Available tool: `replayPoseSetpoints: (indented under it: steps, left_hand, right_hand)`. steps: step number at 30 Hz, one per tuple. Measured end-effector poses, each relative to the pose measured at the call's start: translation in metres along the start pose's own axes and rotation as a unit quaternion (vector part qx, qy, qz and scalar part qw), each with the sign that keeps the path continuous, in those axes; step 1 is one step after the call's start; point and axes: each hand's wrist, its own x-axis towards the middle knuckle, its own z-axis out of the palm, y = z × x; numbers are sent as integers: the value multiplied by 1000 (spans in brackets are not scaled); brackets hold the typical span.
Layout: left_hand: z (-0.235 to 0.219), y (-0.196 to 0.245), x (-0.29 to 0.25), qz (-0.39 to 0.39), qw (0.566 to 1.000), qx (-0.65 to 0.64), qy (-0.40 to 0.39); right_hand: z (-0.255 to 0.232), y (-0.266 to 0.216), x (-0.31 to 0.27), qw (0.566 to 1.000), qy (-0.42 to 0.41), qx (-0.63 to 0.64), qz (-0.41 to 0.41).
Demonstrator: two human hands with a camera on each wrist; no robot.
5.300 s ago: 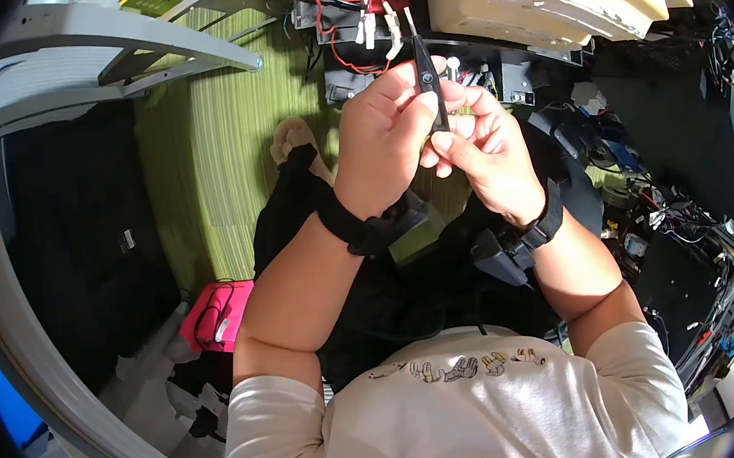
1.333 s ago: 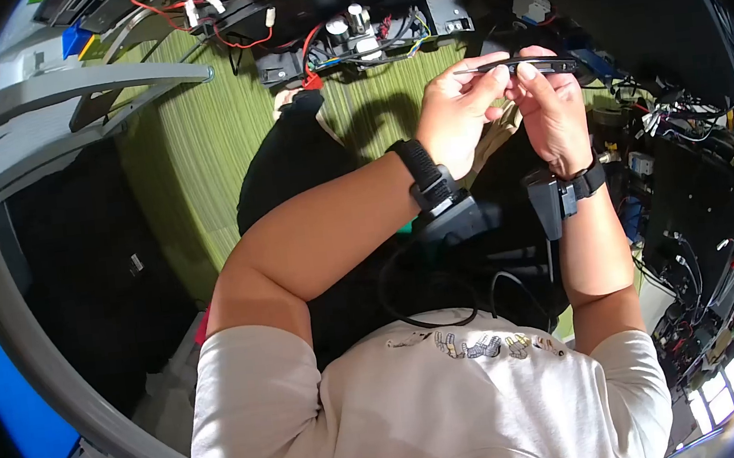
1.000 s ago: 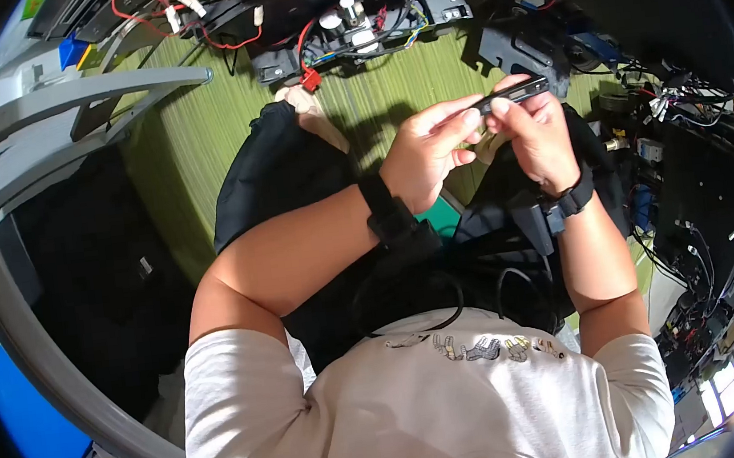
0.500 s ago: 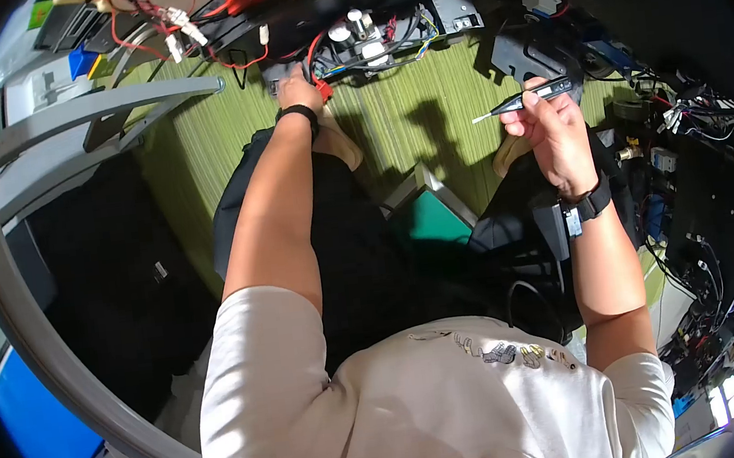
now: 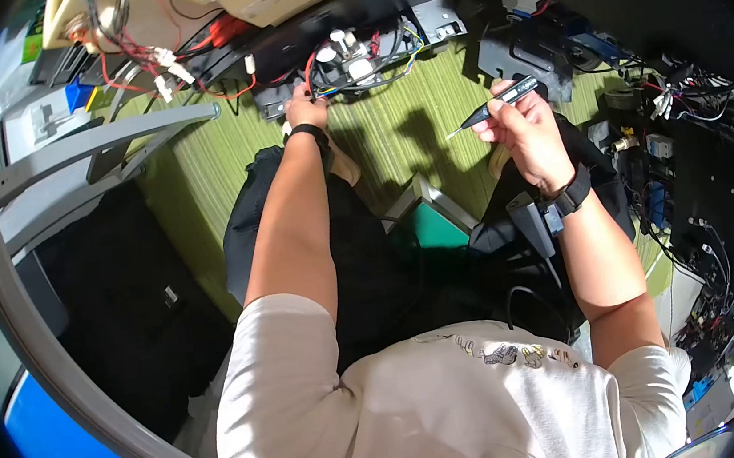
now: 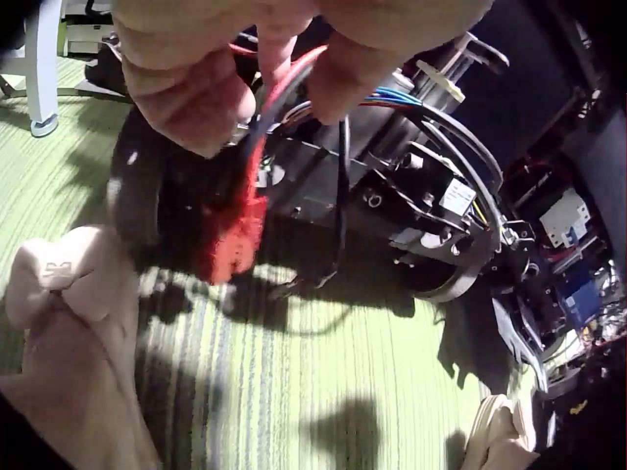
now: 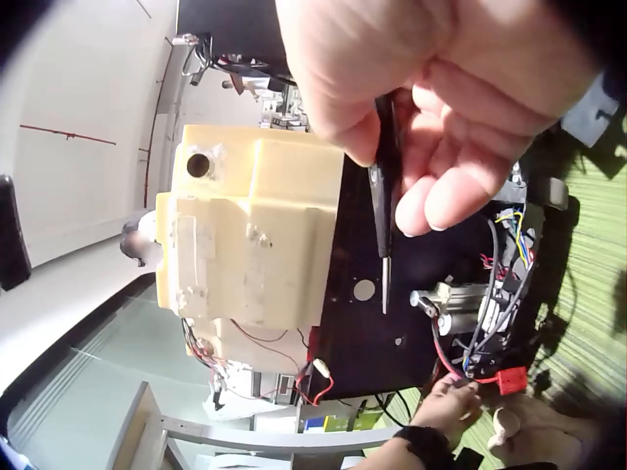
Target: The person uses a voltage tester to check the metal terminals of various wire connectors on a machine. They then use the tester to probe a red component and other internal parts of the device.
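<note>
My right hand point(image 5: 532, 140) grips a slim black pen-shaped tool with a thin metal shaft point(image 7: 384, 211), its tip pointing left in the head view. The tool stands well apart from the machine. At the machine's lower edge, my left hand point(image 5: 305, 110) pinches a pair of red and black wires point(image 6: 257, 147) between thumb and fingers. From those wires hangs a red connector point(image 6: 235, 240), over the green carpet. Just right of that hand sits a cluster of wires and white cylindrical parts point(image 5: 354, 60). A black cable point(image 6: 343, 196) hangs beside the connector in the left wrist view.
A pale yellow tank point(image 7: 265, 225) sits on the black machine body. A grey metal frame point(image 5: 106, 131) curves along the left. Tangled wiring and boards point(image 5: 666, 99) line the right. A green-topped box point(image 5: 438, 226) lies between the person's legs on the striped carpet point(image 5: 192, 185).
Both hands were at the tool together; the left hand let go and reached forward-left to the machine's wires. The right hand kept the tool and shifted slightly left.
</note>
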Motion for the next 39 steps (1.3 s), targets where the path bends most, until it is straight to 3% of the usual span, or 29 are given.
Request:
replayPoseSetpoints:
  steps: [4, 6, 7, 8, 9, 11, 13, 16, 17, 19, 23, 27, 32, 38, 39]
  left_hand:
    - [-28, 25, -19, 19, 1000, 4, -12]
    - [-52, 52, -42, 22, 990, -59, -123]
    - [-59, 49, -50, -68, 934, -180, -302]
    - [-61, 47, -57, -140, 893, -250, -347]
    - [-62, 45, -65, -163, 875, -307, -336]
    - [-81, 84, -93, -182, 855, -362, -324]
    - [-95, 119, -111, -195, 765, -522, -325]
    - [-118, 169, -127, -156, 728, -557, -368]
    - [-121, 173, -125, -152, 730, -555, -368]
    - [-126, 180, -116, -203, 628, -637, -398]
    - [-119, 188, -117, -209, 596, -707, -318]
    - [-114, 201, -113, -210, 528, -770, -291]
    - [-116, 207, -109, -224, 495, -809, -223]
    - [-117, 206, -108, -165, 553, -776, -255]
    - [-120, 207, -107, -173, 535, -787, -256]
  right_hand:
    - [-4, -5, 0, 1000, 9, -4, 14]
    - [-1, -10, 3, 1000, 1, 8, 3]
    - [1, -11, 1, 1000, -17, 4, -14]
    - [5, -12, 1, 999, -36, -5, -32]
    - [10, -16, -1, 998, -36, -20, -39]
    - [15, -20, -2, 997, -39, -33, -58]
    - [20, -25, -4, 994, -40, -47, -87]
    - [27, -34, -6, 990, -52, -38, -124]
    - [29, -35, -5, 990, -47, -35, -129]
    - [34, -34, -1, 986, -39, -45, -154]
    - [52, -31, 13, 972, -24, -39, -229]
    - [71, -29, 27, 962, 8, -66, -266]
    - [84, -24, 35, 948, 40, -85, -303]
    - [92, -25, 41, 944, 29, -90, -317]
    - [93, -25, 41, 944, 25, -88, -317]
